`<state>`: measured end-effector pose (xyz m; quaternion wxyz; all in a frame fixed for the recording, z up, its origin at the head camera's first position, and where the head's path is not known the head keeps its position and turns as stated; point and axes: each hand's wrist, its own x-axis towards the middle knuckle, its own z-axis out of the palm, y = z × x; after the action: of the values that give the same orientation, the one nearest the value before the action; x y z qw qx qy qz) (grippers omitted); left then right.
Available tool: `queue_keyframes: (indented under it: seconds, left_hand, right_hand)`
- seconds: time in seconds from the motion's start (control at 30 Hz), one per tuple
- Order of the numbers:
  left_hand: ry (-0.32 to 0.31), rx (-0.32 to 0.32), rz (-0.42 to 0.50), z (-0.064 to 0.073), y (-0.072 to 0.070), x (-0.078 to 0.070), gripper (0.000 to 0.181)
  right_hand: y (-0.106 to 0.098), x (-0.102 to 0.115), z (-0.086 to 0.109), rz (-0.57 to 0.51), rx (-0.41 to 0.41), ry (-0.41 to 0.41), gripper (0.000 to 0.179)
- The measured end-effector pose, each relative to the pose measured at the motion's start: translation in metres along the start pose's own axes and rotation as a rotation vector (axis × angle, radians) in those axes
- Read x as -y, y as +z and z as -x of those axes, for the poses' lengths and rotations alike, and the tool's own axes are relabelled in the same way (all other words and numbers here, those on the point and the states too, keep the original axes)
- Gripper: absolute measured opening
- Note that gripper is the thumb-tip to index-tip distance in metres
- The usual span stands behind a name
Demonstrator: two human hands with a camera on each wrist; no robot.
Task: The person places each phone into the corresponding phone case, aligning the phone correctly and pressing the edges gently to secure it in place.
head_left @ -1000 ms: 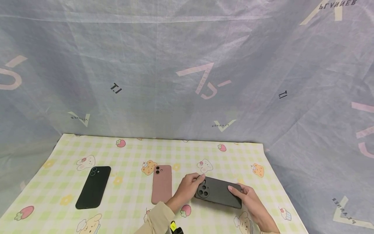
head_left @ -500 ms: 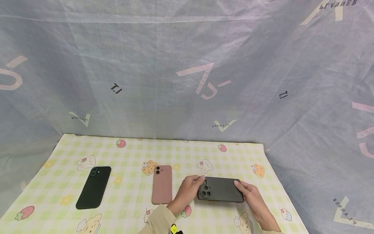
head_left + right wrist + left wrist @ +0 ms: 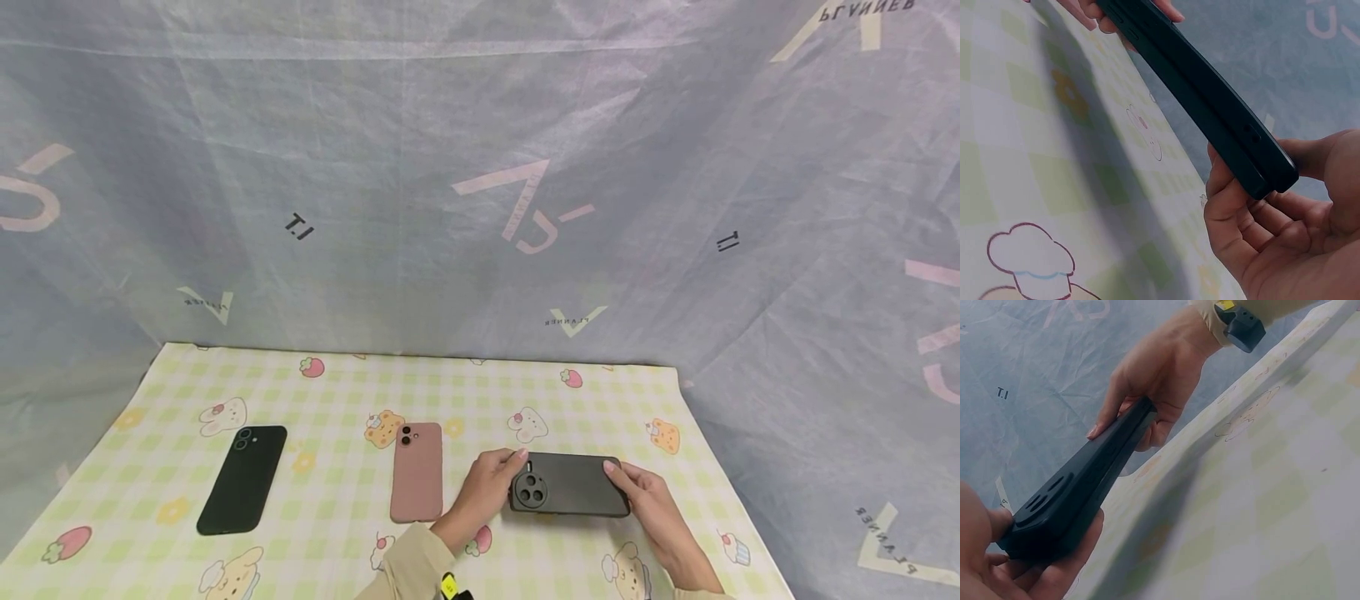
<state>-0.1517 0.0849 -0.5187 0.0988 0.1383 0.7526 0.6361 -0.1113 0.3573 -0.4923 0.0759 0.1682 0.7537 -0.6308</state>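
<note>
Both hands hold up a dark grey phone case (image 3: 573, 487) with a large round camera ring, its long side running left to right. In the right wrist view a second dark slab, like a phone (image 3: 1197, 119), lies flat against it, a seam between them. My left hand (image 3: 483, 492) grips the camera end, thumb on the top corner and fingers underneath. At the other end my right hand (image 3: 652, 504) pinches the corner with its thumb on the back. In the left wrist view a shadow below shows the pair raised off the cloth.
A pink phone (image 3: 417, 475) lies just left of my left hand. Farther left lies a black phone (image 3: 242, 482), camera side up. A checked cartoon cloth (image 3: 330, 500) covers the table; a grey printed curtain (image 3: 420, 275) surrounds its back and sides.
The case was tilted with its right end lower and is now nearly level. My right thumb has shifted toward the upper right corner. The phones on the table have stayed put.
</note>
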Motion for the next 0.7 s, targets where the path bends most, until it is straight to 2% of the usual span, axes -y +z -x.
queue_keyframes:
  seconds: [0.4, 0.57, 0.7]
  left_hand:
    - [0.0, -0.011, -0.027, -0.0012, 0.0007, -0.0031, 0.039]
    - [0.016, -0.017, -0.014, -0.0008, 0.0005, -0.0027, 0.038]
    - [0.0, -0.015, 0.028, 0.0007, 0.0005, -0.0037, 0.038]
  right_hand:
    - [0.0001, 0.0016, 0.0027, 0.003, 0.004, -0.021, 0.049]
    - [0.0006, 0.0011, 0.0031, 0.012, -0.013, -0.004, 0.05]
    - [0.0004, -0.0004, 0.0033, 0.022, -0.019, 0.011, 0.051]
